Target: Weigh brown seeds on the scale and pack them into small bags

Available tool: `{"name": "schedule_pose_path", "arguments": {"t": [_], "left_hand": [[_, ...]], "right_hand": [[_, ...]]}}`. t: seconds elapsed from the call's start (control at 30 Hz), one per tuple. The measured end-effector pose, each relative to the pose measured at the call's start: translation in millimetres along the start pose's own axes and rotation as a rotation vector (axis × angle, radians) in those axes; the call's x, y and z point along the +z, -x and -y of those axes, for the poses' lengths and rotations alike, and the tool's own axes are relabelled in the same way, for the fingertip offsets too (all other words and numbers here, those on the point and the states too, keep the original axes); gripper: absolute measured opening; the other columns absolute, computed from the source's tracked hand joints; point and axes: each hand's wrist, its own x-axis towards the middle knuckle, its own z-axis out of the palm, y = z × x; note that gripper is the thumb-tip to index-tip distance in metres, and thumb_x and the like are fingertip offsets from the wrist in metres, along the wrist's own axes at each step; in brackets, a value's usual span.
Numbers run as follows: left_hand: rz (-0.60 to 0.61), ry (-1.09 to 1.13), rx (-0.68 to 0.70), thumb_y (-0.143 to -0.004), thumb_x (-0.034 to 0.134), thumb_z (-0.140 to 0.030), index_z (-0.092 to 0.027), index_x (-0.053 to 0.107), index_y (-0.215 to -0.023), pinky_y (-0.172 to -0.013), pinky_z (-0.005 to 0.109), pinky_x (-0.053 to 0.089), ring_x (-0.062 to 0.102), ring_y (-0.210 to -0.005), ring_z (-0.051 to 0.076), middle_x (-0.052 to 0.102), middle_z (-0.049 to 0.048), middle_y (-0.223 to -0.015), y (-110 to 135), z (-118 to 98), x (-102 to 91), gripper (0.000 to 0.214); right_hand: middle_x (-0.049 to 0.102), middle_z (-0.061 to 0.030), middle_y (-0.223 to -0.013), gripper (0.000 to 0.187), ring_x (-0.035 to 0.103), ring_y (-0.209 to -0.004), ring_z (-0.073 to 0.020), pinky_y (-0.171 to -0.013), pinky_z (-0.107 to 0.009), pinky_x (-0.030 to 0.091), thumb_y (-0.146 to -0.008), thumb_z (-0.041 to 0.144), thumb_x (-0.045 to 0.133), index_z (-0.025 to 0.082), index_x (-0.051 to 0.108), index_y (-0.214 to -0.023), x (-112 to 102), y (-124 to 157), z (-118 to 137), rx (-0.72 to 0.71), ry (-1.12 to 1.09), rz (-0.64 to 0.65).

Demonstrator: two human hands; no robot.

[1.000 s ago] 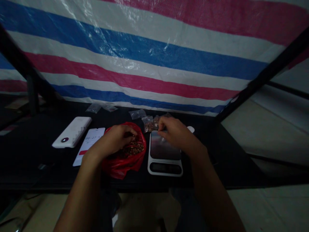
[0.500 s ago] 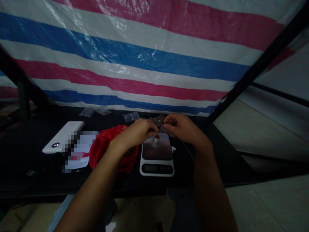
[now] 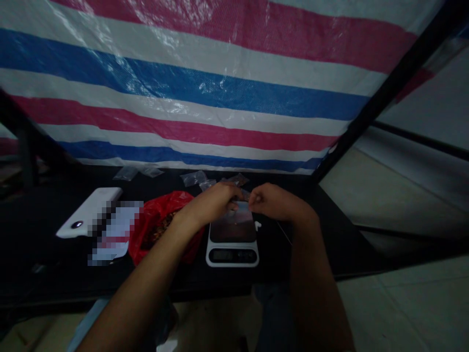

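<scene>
plainly white, silver-topped scale (image 3: 233, 233)

One camera sits on the person's head and looks forward and down. It is near enough to see both bare hands, the left hand (image 3: 222, 198) and the right hand (image 3: 273, 201), just below the middle. The bare arms (image 3: 154, 269) come in from 7 and 5 o'clock. The flat black table (image 3: 337, 234) crosses the lower part, and a shiny red, white and blue striped plastic sheet (image 3: 183, 88) fills 12 o'clock.
</scene>
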Motion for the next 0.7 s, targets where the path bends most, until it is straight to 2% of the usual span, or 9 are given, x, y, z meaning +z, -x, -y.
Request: {"name": "schedule_pose_path", "arguments": {"t": [0.07, 0.13, 0.33, 0.53, 0.63, 0.7], "left_hand": [[-0.024, 0.011, 0.010, -0.084, 0.068, -0.007, -0.016, 0.073, -0.104, -0.095, 0.034, 0.049, 0.068, -0.107, 0.024, 0.074, 0.0093, -0.109, -1.0, -0.4, 1.2, 0.022], [-0.046, 0.042, 0.027, -0.087, 0.068, -0.011, -0.017, 0.072, -0.102, -0.096, 0.035, 0.049, 0.067, -0.107, 0.023, 0.073, 0.0086, -0.110, -1.0, 0.5, 2.3, 0.018], [-0.037, 0.101, 0.040, -0.092, 0.060, -0.012, -0.016, 0.072, -0.105, -0.097, 0.036, 0.049, 0.067, -0.106, 0.022, 0.074, 0.0087, -0.110, 5.9, 4.8, 1.0, 0.018], [-0.143, 0.168, 0.000, -0.096, 0.049, -0.011, -0.018, 0.071, -0.110, -0.099, 0.033, 0.048, 0.067, -0.109, 0.020, 0.074, 0.0075, -0.114, 19.3, -3.9, -9.8, 0.027], [-0.151, 0.149, -0.099, -0.096, 0.050, -0.018, -0.020, 0.071, -0.112, -0.098, 0.032, 0.049, 0.067, -0.110, 0.021, 0.074, 0.0074, -0.117, 41.3, 0.6, -16.5, 0.026], [-0.098, 0.118, -0.250, -0.095, 0.052, -0.024, -0.022, 0.073, -0.107, -0.089, 0.030, 0.052, 0.070, -0.102, 0.022, 0.076, 0.0065, -0.112, 63.9, 13.1, -17.5, 0.024]], "right_hand": [[0.077, -0.0024, -0.076, 0.013, 0.068, -0.069, -0.0147, -0.058, -0.021, 0.043, -0.076, 0.010, 0.066, 0.017, 0.077, -0.077, 6.0, -1.3, 1.0, 0.030, 0.047, 0.115], [0.078, -0.0025, -0.078, 0.014, 0.070, -0.072, -0.0154, -0.059, -0.021, 0.044, -0.075, 0.011, 0.068, 0.018, 0.080, -0.077, 12.7, -3.3, 3.6, 0.004, 0.078, 0.161], [0.080, -0.0036, -0.081, 0.012, 0.074, -0.079, -0.0193, -0.068, -0.025, 0.050, -0.072, 0.011, 0.076, 0.022, 0.081, -0.074, 27.9, -8.1, 16.6, -0.056, 0.168, 0.123], [0.077, -0.0048, -0.073, 0.017, 0.073, -0.075, -0.0197, -0.070, -0.026, 0.049, -0.071, 0.007, 0.074, 0.022, 0.075, -0.063, 39.6, -9.8, 25.4, -0.063, 0.288, 0.060], [0.076, -0.0045, -0.070, 0.018, 0.071, -0.071, -0.0191, -0.063, -0.025, 0.046, -0.073, 0.007, 0.070, 0.021, 0.074, -0.063, 34.0, -5.9, 23.8, -0.060, 0.224, 0.063], [0.076, -0.0042, -0.072, 0.017, 0.070, -0.070, -0.0185, -0.059, -0.024, 0.044, -0.076, 0.010, 0.067, 0.021, 0.077, -0.068, 26.4, -3.7, 21.2, -0.059, 0.167, 0.053]]}}
